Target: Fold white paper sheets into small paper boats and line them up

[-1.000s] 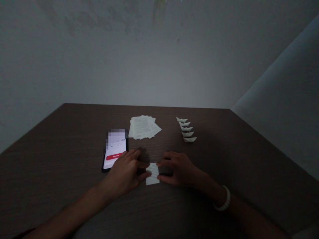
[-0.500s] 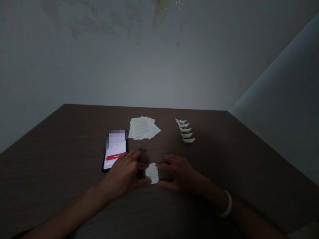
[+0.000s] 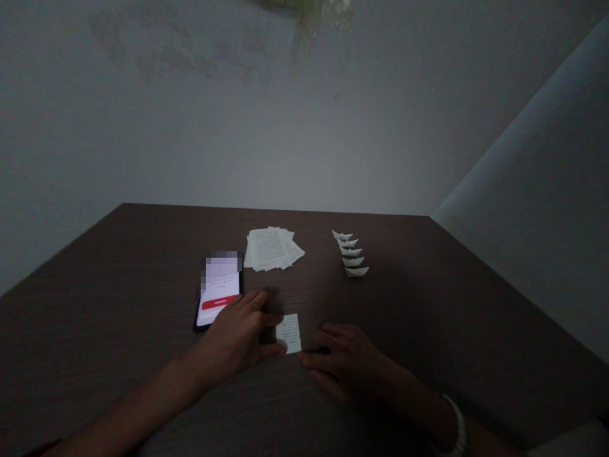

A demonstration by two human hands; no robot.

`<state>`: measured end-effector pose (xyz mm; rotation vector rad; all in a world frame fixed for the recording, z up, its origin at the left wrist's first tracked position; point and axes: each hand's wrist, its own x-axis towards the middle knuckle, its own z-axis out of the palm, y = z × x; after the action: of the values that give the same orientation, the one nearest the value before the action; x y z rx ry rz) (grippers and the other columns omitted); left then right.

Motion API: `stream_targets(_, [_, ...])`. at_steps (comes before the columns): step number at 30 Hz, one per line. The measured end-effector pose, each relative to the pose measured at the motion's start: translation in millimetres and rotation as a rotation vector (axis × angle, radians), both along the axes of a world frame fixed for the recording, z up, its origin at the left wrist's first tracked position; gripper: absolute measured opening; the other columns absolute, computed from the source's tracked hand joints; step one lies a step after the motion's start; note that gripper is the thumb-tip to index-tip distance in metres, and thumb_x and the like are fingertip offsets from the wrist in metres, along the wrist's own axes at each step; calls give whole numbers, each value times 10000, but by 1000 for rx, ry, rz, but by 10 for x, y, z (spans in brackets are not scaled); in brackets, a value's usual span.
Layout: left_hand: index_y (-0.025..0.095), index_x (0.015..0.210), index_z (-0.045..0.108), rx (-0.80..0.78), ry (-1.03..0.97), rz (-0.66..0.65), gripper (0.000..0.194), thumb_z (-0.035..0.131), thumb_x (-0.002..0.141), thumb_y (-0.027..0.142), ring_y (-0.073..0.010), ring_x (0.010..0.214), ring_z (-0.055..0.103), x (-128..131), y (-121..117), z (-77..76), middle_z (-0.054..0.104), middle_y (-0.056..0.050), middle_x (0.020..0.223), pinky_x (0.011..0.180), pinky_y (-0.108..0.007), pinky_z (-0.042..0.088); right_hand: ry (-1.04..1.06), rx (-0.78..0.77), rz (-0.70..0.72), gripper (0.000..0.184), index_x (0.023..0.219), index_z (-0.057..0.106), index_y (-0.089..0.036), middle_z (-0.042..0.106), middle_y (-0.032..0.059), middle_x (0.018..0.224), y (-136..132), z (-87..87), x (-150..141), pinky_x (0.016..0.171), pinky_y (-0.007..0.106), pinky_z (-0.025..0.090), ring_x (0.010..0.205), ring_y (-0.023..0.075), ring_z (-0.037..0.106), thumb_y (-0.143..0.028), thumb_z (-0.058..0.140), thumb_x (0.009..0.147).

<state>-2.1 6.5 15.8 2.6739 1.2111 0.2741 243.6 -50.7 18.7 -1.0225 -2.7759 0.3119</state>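
Observation:
A small folded piece of printed paper [image 3: 290, 334] lies on the brown table in front of me. My left hand [image 3: 242, 330] grips its left edge, index finger at the upper corner and thumb at the lower one. Its other fingers rest over the lower right part of a lit phone [image 3: 219, 311]. My right hand [image 3: 345, 358], with a pale bracelet [image 3: 459, 425] on the wrist, is at the paper's right. One fingertip reaches the lower right corner, and the thumb is apart from it below.
Behind the phone lies a loose stack of printed paper sheets [image 3: 271, 249]. Several small white folded paper boats [image 3: 352, 252] stand in a row to its right. The table [image 3: 143, 254] meets a grey wall [image 3: 304, 146] at its far edge.
My right hand has let go of the paper's upper right corner and shifted down toward the lower right one. My left hand still grips the left edge. The view has tilted slightly.

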Motion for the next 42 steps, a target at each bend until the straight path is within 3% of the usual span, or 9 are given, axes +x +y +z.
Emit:
stream_targets(4, [261, 1102, 688, 4, -28, -21, 427, 722, 735, 477, -314, 1031, 554, -16, -12, -13, 569, -111, 1155, 837, -458, 468, 125, -30, -31, 154, 971, 666, -236, 618, 24, 932, 78, -16, -21, 712, 286, 411, 823, 160, 534, -309, 564, 881])
stream_targets(7, [267, 1114, 676, 17, -39, -42, 411, 702, 761, 475, -313, 1026, 550, -20, -27, -6, 567, -106, 1145, 837, -465, 464, 182, -8, -109, 200, 1060, 649, -225, 612, 40, 982, 205, -31, -86, 758, 285, 419, 882, 163, 532, -247, 531, 900])
stream_targets(12, [265, 1112, 667, 15, 17, -46, 390, 707, 768, 444, -319, 1028, 543, 6, -45, 30, 553, -108, 1158, 838, -478, 460, 96, 48, -160, 265, 1153, 614, -243, 587, 49, 968, 339, -88, -225, 758, 312, 424, 901, 192, 513, -277, 509, 912])
stream_targets(17, [258, 1094, 672, 15, 44, -35, 358, 688, 786, 441, -323, 1026, 537, 27, -69, 68, 564, -106, 1138, 830, -469, 457, 63, 39, -216, 299, 1193, 585, -259, 556, 52, 989, 328, -119, -280, 755, 315, 431, 900, 196, 504, -278, 505, 905])
stream_targets(24, [243, 1145, 645, 23, 43, -38, 399, 652, 814, 465, -319, 1051, 528, 31, -107, 99, 568, -109, 1164, 854, -459, 449, -8, 7, -205, 311, 1212, 554, -262, 528, 63, 1025, 312, -35, -307, 769, 323, 428, 938, 208, 489, -271, 489, 908])
stream_targets(32, [259, 1166, 634, 15, 41, -22, 409, 655, 807, 454, -322, 1048, 533, 20, -111, 77, 558, -116, 1163, 868, -483, 447, -62, 77, -179, 326, 1229, 536, -242, 538, 74, 998, 303, -18, -323, 715, 318, 424, 897, 210, 482, -247, 474, 908])
stream_targets(42, [248, 1083, 680, 45, 22, -7, 381, 668, 782, 481, -331, 1055, 533, 15, -99, 33, 553, -124, 1169, 857, -491, 449, -41, 49, -258, 293, 1195, 556, -228, 547, 77, 1010, 247, -39, -258, 722, 318, 441, 930, 212, 505, -244, 468, 917])
